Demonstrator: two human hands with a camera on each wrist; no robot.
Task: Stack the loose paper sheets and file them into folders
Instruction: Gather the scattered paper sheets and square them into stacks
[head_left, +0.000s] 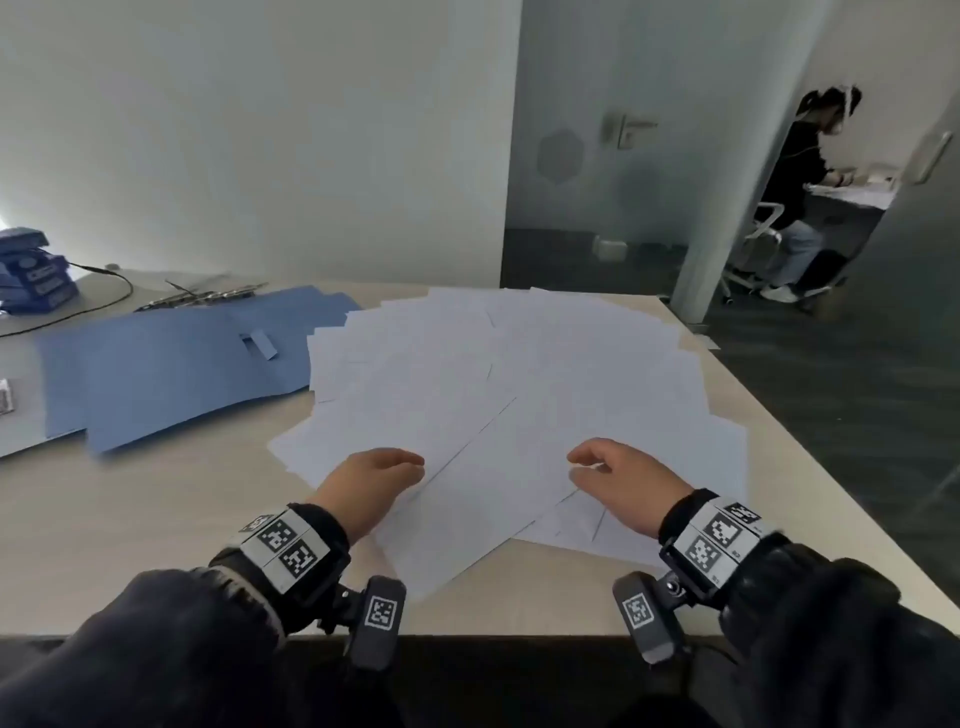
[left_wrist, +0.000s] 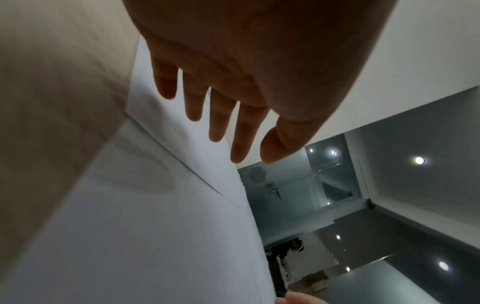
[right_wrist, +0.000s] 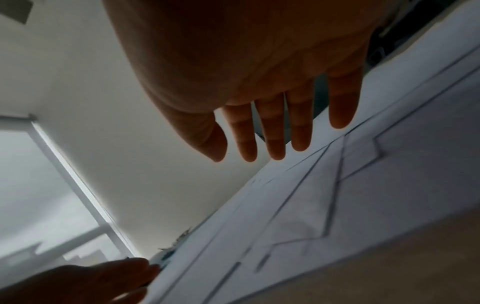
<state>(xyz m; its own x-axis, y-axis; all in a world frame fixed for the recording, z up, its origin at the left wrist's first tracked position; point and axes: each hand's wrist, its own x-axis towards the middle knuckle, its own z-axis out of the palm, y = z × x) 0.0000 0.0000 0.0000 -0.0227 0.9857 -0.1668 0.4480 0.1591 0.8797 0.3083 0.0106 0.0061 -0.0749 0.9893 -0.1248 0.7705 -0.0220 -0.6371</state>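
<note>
Both hands, the left hand (head_left: 371, 480) and right hand (head_left: 623, 480), hover with fingers loosely spread, holding nothing, above the near edge of the fanned paper sheets (head_left: 519, 374). Sweeping inward from either side should gather the spread into one pile; blue folders (head_left: 166, 364) wait left of the left hand on the worktop (head_left: 130, 545).

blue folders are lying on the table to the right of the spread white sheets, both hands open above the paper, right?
Not quite: the blue folders lie to the left of the spread white sheets, as the head view shows. The rest holds: the left hand and right hand are both open above the paper on the table.
</note>
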